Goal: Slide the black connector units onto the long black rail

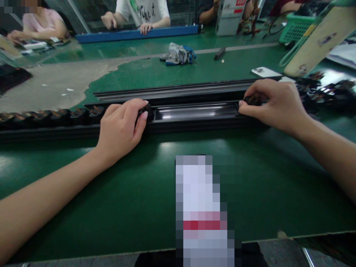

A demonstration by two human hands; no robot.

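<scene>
A long black channel-shaped rail (194, 124) lies across the green table, its shiny inside showing between my hands. My left hand (118, 128) is closed, thumb and fingers pinching a small black part (148, 111) in the channel. Farther right, my right hand (278, 105) pinches a black part with coppery bits (253, 100) at the rail; my fingers partly cover it. To the left of my left hand, several black parts with copper-coloured prongs (52, 118) sit in a row along the rail. Behind it lies a second black rail (172, 92).
More black parts with metal prongs (330, 91) are heaped at the right. Beyond the rails are crumpled gloves (179, 53), a white phone-like object (265, 72), a cream bottle-like object (319, 40) and a green basket (296, 27). A pixelated object (198, 189) is in front. Co-workers sit opposite.
</scene>
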